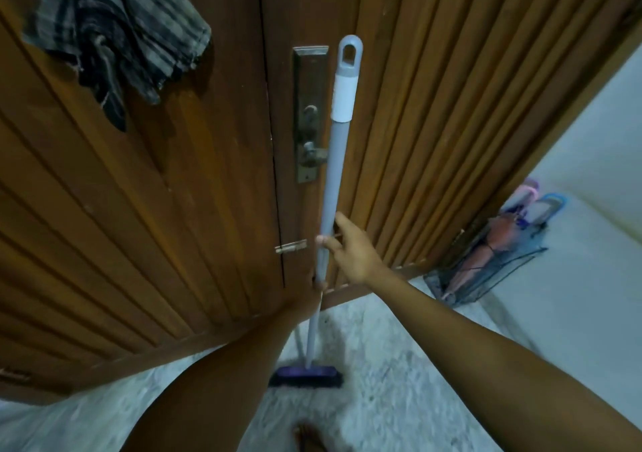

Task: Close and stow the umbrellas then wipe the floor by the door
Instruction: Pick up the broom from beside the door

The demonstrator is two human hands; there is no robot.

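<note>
Both hands hold the mop point(333, 173) upright against the door point(173, 208): the right hand point(351, 250) grips mid-pole, the left hand point(318, 283) just below. Its head point(305, 376) rests on the floor point(399, 382). Closed umbrellas point(486, 253) stand in a rack point(503, 271), far right.

A single head-worn wide-angle camera is looking forward and steeply down, close against the wooden door point(173, 208), whose slats are bowing toward the frame edges. Both forearms are reaching in from the bottom edge. The floor point(399, 382) is filling the lower part of the view, and a wire rack point(486, 271) by the white wall is sitting at the right edge.
</note>
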